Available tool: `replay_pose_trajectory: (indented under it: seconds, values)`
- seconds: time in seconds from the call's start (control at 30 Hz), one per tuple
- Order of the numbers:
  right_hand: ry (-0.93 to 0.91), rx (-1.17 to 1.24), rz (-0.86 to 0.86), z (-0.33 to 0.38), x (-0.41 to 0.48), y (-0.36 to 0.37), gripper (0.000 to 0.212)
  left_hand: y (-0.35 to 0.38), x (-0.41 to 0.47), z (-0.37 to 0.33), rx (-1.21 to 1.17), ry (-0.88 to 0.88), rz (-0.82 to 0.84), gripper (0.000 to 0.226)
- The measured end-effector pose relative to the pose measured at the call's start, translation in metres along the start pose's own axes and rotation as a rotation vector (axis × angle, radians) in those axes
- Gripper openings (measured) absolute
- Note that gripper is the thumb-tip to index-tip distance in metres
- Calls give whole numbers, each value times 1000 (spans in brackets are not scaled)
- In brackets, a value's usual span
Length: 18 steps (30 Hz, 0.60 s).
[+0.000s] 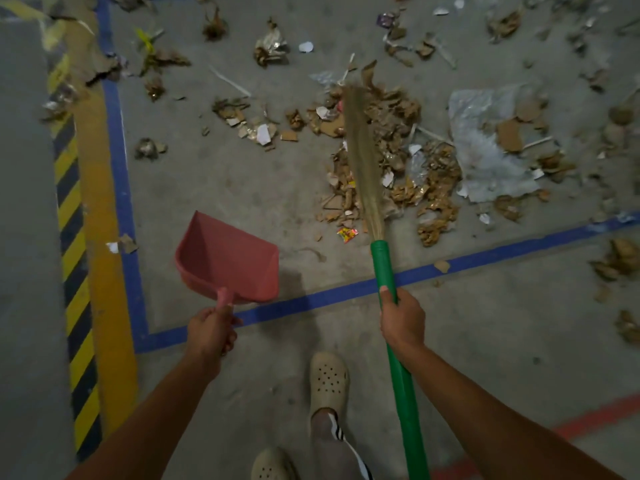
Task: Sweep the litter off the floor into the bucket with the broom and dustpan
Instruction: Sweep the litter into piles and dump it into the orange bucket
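My left hand (pixel 212 330) grips the handle of a red dustpan (pixel 228 258), held just above the floor with its mouth facing away from me. My right hand (pixel 401 318) grips the green handle of a broom (pixel 382 265). Its straw bristles (pixel 362 154) reach forward into a heap of torn cardboard and paper litter (pixel 408 161). The heap lies to the right of the dustpan, apart from it. No bucket is in view.
More scraps are strewn across the concrete toward the far side, with a crumpled plastic sheet (pixel 485 147) at the right. Blue tape lines (pixel 450 265) mark the floor; a yellow band and black-yellow hazard stripe (pixel 74 258) run along the left. My sandalled feet (pixel 327 379) stand below.
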State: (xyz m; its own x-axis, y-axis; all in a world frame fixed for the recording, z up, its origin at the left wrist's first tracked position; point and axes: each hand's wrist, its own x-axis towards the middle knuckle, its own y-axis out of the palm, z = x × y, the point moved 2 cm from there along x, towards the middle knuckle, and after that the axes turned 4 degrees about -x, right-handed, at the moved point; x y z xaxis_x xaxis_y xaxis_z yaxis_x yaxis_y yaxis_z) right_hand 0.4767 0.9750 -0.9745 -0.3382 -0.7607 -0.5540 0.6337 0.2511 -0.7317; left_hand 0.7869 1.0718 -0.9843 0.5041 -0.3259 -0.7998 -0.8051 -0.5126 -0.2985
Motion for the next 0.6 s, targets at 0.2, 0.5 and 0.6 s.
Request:
replay_pose_trajectory:
  seconds: [0.2,0.5,0.6]
  values:
    - [-145,-184,110,-8,-29,25,31,-11,17,13,-20,-8,0,32]
    - [262,-454,259,-48,-40,67,48,-47,37,42,48,-87,76,30]
    - [449,-166,61,-53,-39,56,51,-65,40,38,80,-77,133,32]
